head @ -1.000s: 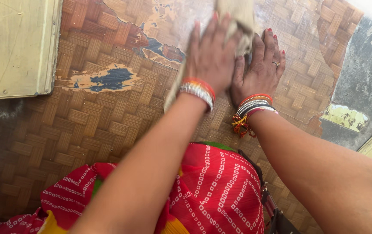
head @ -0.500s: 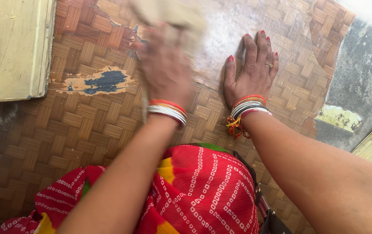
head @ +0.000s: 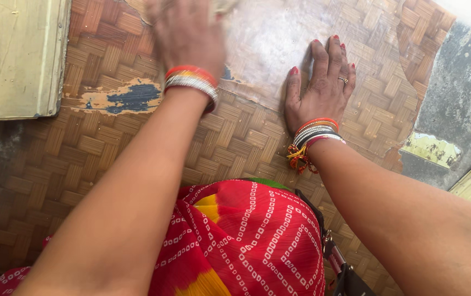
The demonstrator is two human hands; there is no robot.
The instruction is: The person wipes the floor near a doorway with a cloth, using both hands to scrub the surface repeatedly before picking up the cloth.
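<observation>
Pressing down near the far edge of the floor covering, our left hand lies fingers-forward over a beige cloth, of which only a scrap shows past the fingertips at the top of the view; the hand is blurred, so we cannot tell whether the fingers are curled on the cloth or merely flat on it. Our right hand is spread open, palm down, fingers apart, holding nothing, planted flat on the covering toward its right edge. Between the two hands lies a pale, dull, washed-looking patch where the woven-basket print has thinned; we judge this stretch to be the part already gone over, though we cannot confirm how clean it is. Just left of the left wrist sits a torn spot with dark blue and cream showing through, and a smaller dark chip beside the wrist bangles. The near and left portions of the covering look darker and untouched, so most of it seems left to do. At the far left corner a cream panel stands; bare grey concrete shows past the ragged right edge. Red dotted fabric fills the near foreground.
</observation>
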